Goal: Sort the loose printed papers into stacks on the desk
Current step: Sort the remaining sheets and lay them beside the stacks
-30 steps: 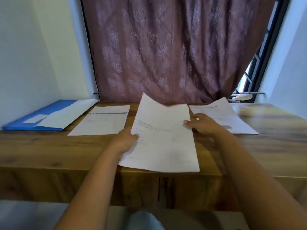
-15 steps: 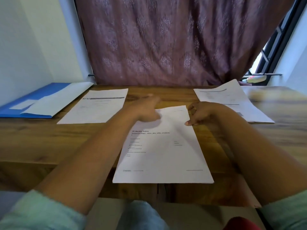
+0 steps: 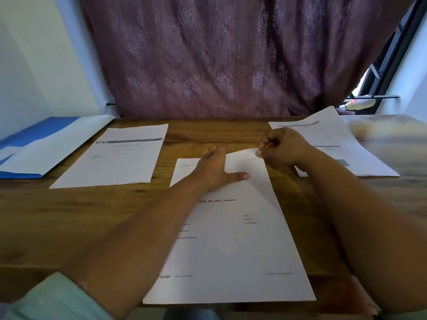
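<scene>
Fingers of right hand (image 3: 280, 146) pinch white printed sheet's (image 3: 231, 239) far right corner; left hand (image 3: 216, 169) presses flat alongside, sheet's length toward the person.

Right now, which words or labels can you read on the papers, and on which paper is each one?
"sru": header of the left paper.
"IEEE_RM_SRU_Students": centre paper, partly hidden by the left hand.
"turnitin": probably, at the centre paper's bottom left.
All other lines, and the right paper: too blurred to read.
</scene>
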Demonstrator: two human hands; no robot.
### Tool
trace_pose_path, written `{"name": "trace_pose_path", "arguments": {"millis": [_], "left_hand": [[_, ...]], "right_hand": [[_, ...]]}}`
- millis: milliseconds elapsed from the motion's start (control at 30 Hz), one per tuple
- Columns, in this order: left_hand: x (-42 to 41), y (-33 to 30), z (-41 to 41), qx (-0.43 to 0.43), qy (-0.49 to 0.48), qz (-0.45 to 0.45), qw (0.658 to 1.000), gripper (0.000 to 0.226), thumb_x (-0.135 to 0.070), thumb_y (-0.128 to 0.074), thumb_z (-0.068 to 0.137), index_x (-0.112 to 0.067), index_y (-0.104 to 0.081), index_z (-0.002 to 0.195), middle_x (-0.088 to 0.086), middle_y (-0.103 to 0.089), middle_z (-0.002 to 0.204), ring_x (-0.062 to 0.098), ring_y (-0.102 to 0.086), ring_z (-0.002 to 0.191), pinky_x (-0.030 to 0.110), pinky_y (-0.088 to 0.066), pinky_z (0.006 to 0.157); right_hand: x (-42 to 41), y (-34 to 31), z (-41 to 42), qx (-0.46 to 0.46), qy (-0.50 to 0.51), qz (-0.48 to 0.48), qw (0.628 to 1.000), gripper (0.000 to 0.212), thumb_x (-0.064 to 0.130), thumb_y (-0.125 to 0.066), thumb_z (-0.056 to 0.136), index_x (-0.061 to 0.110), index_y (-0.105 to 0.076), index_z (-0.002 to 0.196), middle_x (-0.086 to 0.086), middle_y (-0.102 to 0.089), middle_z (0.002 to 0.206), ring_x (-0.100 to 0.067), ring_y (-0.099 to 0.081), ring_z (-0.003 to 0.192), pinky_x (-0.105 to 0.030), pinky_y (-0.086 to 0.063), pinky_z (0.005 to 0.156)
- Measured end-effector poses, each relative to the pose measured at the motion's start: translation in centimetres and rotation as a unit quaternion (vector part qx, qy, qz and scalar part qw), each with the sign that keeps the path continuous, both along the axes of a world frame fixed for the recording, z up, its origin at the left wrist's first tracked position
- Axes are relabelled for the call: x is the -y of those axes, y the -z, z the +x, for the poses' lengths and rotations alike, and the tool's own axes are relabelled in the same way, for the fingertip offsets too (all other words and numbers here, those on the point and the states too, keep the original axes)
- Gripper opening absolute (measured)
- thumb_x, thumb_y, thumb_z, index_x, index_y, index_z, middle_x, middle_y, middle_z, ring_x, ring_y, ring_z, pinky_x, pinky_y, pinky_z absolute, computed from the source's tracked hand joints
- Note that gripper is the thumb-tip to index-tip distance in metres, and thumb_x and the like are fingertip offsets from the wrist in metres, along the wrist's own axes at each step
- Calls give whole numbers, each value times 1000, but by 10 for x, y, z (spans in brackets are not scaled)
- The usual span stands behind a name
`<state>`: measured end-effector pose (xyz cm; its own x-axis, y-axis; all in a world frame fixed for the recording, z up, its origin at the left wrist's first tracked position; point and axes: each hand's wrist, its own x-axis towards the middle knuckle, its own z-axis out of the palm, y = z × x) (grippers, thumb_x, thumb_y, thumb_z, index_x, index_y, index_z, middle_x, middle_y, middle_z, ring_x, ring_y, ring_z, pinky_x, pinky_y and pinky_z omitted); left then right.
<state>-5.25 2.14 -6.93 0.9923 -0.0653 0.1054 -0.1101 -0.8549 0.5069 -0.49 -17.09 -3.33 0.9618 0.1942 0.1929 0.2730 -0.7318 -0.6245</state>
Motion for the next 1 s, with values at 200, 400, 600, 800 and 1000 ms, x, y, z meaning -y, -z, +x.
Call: {"name": "trace_pose_path", "arguments": {"millis": [200,400,600,800,1000], "left_hand": [[-5,-1,4,67,27,-4,997,80,-61,-80,67,-20,-48,127,-7,-46,122,20,-34,124,37,-36,98],[-6,0,5,96,47,-18,994,95,-56,-83,66,-20,-40,143,-4,-37,137,18,-26,130,35,-36,100],[-5,-4,1,77,59,-19,995,101,-50,-82,70,-22,-29,152,-3,-30,154,19,-17,143,41,-27,113],[-6,-2,6,131,90,-89,983,121,-44,-90,62,-45,-8,151,-3,-41,148,10,-32,134,21,-33,100],[-18,1,15,197,157,-95,963,18,-15,-87,69,-17,-75,81,-9,-72,77,2,-67,73,23,-53,70]], "right_hand": [[-3,7,7,0,-9,-17,1000,8,25,-66,91,17,-67,93,0,-65,95,-13,-56,82,-16,-38,65],[-1,4,3,-3,-32,-5,999,8,27,-66,92,21,-71,95,4,-65,99,-13,-58,90,-19,-40,72],[-2,2,-1,59,-4,3,998,11,23,-70,88,16,-76,94,2,-70,97,-10,-59,86,-19,-45,75],[-4,-6,-10,1,-93,85,992,20,28,-72,86,8,-71,92,-14,-72,81,-14,-68,72,-32,-56,81],[-2,-2,-1,-70,-54,153,984,21,34,-52,99,15,-61,102,-5,-70,106,-23,-66,101,-37,-53,91]]}}
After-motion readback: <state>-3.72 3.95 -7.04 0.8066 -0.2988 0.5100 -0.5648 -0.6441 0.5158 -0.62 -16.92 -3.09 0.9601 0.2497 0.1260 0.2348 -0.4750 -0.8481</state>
